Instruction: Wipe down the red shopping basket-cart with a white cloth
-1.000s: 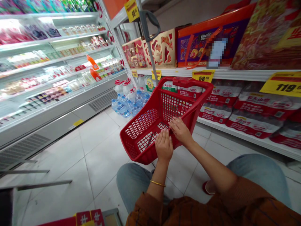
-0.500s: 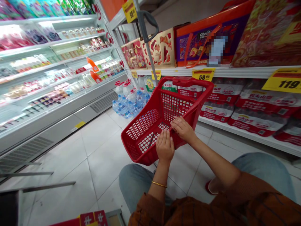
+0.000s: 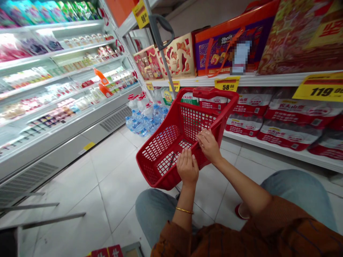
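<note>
Compared with the earlier frame, the red mesh shopping basket (image 3: pixel 194 123) and the shelves sit a little more to the left in the view; the basket is tilted, low in front of the person, and its far end is near the lower shelf. Inside I see only a thin dark strip (image 3: pixel 171 160) on the bottom grid, and the hands hide part of the bottom, so I cannot tell what this strip is. A grey pull handle (image 3: pixel 160 32) rises from the basket; its top is near the upper price tag.

The right hand (image 3: pixel 209 146) comes from the lower right, and its fingers (image 3: pixel 202 137) curl narrow over the near rim, holding it; the left hand (image 3: pixel 187 166), with a gold bangle (image 3: pixel 184 210) on the wrist, stands upright against the near wall, fingers close together, but I cannot tell if they grip.

Bent knees in blue jeans (image 3: pixel 294 189) lie on both sides; shrink-wrapped water packs (image 3: pixel 289 132) fill the shelf just beside the basket; loose water bottles (image 3: pixel 142 123) stand on the tiled floor (image 3: pixel 118 178) behind it; a pixelated patch (image 3: pixel 241 57) hides part of a gift box.
</note>
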### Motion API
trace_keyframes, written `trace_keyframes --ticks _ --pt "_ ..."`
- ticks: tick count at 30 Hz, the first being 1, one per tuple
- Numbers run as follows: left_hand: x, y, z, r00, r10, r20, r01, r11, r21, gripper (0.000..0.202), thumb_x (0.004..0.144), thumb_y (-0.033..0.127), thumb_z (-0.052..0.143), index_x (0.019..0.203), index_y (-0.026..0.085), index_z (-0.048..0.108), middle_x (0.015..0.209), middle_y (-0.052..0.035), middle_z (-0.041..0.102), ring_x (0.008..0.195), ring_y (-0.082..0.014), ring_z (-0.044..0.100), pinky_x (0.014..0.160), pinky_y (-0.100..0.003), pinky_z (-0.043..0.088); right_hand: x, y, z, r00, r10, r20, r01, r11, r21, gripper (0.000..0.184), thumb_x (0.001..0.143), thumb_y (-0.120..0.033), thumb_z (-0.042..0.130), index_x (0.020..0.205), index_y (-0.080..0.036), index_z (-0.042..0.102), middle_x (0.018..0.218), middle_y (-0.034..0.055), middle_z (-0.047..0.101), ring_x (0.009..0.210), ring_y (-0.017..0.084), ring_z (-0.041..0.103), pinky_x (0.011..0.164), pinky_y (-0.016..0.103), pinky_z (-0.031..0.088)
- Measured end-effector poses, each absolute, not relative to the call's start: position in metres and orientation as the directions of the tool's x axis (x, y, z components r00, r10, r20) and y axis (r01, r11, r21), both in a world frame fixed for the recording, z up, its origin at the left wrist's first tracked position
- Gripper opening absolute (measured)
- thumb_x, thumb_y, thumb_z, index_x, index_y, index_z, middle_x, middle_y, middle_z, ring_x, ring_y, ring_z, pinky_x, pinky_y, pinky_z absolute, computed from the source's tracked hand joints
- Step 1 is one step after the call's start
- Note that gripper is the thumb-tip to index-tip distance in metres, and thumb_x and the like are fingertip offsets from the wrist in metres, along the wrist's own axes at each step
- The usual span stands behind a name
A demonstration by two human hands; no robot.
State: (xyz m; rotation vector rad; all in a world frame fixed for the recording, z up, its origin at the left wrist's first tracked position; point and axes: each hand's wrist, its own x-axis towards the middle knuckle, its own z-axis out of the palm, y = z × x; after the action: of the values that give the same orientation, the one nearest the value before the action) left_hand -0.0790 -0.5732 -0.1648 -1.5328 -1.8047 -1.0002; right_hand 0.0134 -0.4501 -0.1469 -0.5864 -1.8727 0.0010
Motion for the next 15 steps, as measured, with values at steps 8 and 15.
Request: trace_keyframes --ticks 8,15 --pt "-0.082 -0.575 -0.164 -0.176 0.582 0.794 0.981 0.038 0.190 0.039 0.094 0.017 0.045 0.131 0.012 0.055 0.124 -0.0148 0.066 0.120 -0.0247 0.059 0.104 -0.043 0.044 0.000 -0.485 -0.165 -0.396 0.372 0.839 0.276 0.920 -0.278 0.030 0.097 -0.022 0.043 0.118 -0.017 0.063 0.113 0.0125 0.066 0.128 0.027 0.049 0.108 0.057 0.042" --pt "-0.090 -0.576 -0.167 -0.107 0.590 0.800 0.992 0.004 0.130 0.040 0.094 0.018 0.046 0.133 0.013 0.053 0.121 -0.0139 0.068 0.119 -0.0237 0.060 0.104 -0.042 0.046 0.022 -0.445 -0.155 -0.475 0.268 0.838 0.346 0.933 -0.102 0.025 0.096 -0.019 0.046 0.110 -0.017 0.066 0.110 0.0112 0.067 0.125 0.025 0.051 0.110 0.052 0.040"
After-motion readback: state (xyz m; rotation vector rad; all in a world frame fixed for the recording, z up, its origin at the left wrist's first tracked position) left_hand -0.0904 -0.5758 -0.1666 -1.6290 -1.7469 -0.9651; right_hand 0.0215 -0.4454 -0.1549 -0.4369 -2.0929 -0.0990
